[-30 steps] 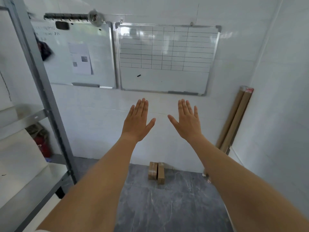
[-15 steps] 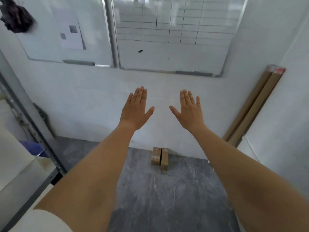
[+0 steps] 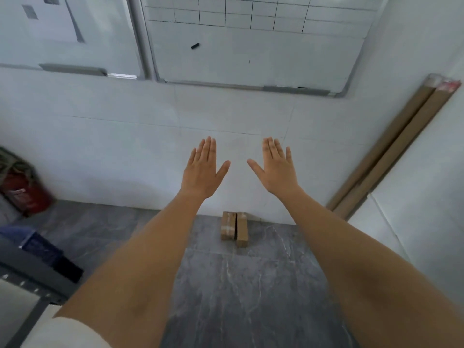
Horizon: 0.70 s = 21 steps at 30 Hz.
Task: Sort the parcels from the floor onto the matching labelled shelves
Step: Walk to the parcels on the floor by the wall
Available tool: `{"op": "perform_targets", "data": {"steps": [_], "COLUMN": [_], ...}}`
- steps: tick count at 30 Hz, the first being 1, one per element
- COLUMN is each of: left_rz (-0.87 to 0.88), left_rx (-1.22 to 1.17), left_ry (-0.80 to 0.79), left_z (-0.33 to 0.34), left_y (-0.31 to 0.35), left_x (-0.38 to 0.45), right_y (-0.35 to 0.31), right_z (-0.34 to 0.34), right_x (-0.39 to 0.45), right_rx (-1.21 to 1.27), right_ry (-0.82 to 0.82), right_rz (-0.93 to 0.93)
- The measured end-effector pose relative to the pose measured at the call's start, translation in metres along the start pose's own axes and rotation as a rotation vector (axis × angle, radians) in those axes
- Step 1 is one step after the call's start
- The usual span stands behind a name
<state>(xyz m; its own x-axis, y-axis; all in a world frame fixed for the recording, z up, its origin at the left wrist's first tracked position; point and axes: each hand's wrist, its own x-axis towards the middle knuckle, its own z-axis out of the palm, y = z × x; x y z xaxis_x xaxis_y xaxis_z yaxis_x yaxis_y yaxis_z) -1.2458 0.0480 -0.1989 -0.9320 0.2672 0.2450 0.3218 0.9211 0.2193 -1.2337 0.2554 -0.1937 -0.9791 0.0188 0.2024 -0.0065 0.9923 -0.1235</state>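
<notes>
Reaching forward with both bare arms, the person holds the left hand [image 3: 202,175] and the right hand [image 3: 277,173] flat and raised, fingers straight and slightly spread, gripping nothing. Beyond and below them, two cardboard parcels [image 3: 234,229] stand side by side on the grey floor [image 3: 251,285], touching each other and set against the white wall [image 3: 150,146]. They look small, stiff-sided and probably light, with tape that may be slick; taking each across its long plain faces seems the safest hold. Farther up hangs a gridded whiteboard [image 3: 251,54].
</notes>
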Motion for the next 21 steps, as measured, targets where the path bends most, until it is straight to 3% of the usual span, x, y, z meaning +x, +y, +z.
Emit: {"op": "perform_targets", "data": {"steps": [21], "left_rz": [0.003], "left_rx": [0.051], "left_ry": [-0.221], "left_z": [0.144], "left_y": [0.004], "left_x": [0.193], "right_y": [0.099], "right_z": [0.139], "right_x": [0.18], "right_rx": [0.073], "right_ry": [-0.261], "right_rz": [0.03]}}
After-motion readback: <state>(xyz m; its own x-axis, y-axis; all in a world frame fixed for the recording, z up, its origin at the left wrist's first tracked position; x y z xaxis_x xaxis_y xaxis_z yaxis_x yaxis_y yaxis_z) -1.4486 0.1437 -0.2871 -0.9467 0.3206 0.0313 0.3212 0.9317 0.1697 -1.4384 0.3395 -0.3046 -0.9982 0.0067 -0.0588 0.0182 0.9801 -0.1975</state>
